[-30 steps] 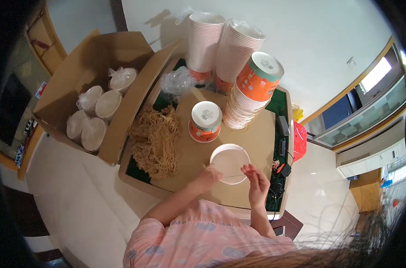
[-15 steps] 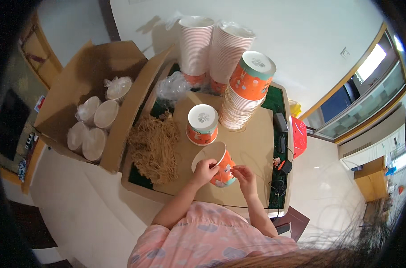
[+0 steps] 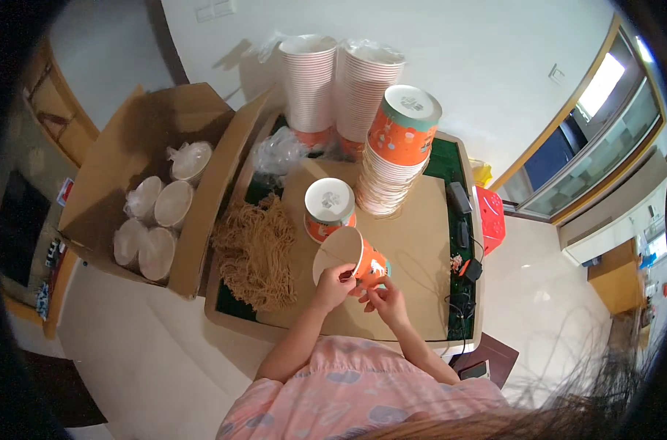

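Observation:
A tilted orange paper cup (image 3: 374, 265) lies on its side before me, its wide white mouth facing left. My left hand (image 3: 333, 287) is closed at its rim, thumb and fingers pinching the edge. A thin strand shows across the mouth. My right hand (image 3: 385, 302) is closed in a pinch against the cup's lower side; what it pinches is too small to make out. Just beyond stands an upside-down paper cup (image 3: 330, 199). To its right rises a stack of upside-down cups (image 3: 401, 150) with thin strands hanging around its lower rims. A heap of tan twine (image 3: 253, 253) lies left.
A cardboard sheet (image 3: 414, 257) covers most of the table. An open cardboard box (image 3: 231, 198) with several wrapped cups stands left. Two tall cup stacks (image 3: 308, 88) and crumpled clear plastic (image 3: 278, 152) are at the back. Black adapters and cables (image 3: 462, 242) line the right edge, beside a red stool (image 3: 489, 216).
My right hand has moved left and down, closer to my left hand. The cup has turned slightly, and the view has shifted a little.

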### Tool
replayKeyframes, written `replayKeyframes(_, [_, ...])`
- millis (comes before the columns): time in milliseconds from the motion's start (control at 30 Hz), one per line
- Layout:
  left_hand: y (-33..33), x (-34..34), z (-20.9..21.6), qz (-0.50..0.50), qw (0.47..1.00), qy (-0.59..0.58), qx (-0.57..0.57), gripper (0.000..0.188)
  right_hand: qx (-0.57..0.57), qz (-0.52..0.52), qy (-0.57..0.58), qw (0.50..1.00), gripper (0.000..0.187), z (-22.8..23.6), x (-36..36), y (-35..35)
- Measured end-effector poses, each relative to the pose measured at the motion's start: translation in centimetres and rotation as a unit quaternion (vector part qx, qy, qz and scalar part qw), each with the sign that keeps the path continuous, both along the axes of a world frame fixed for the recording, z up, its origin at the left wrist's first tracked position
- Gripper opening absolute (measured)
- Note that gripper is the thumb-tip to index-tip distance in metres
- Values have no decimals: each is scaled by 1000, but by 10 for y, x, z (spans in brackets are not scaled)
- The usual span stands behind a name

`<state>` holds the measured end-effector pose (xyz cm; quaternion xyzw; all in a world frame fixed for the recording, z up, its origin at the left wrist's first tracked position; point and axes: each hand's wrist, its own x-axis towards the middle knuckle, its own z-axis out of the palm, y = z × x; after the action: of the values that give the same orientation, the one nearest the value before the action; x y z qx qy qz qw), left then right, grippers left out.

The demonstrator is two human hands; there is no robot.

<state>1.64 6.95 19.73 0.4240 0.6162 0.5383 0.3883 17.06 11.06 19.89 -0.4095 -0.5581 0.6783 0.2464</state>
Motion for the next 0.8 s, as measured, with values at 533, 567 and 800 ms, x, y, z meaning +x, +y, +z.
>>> replayKeyframes(533, [-7,0,21,131,989,-36,54,23,7,-139,89,986,10,-8,17,21])
replayKeyframes(567, [-10,2,26,128,991,2,34,23,-23,-160,121,979,10,-8,22,27])
replayKeyframes(800, [-18,13,7,112,987,107,43,27,-111,-284,338,891,8,16,18,56])
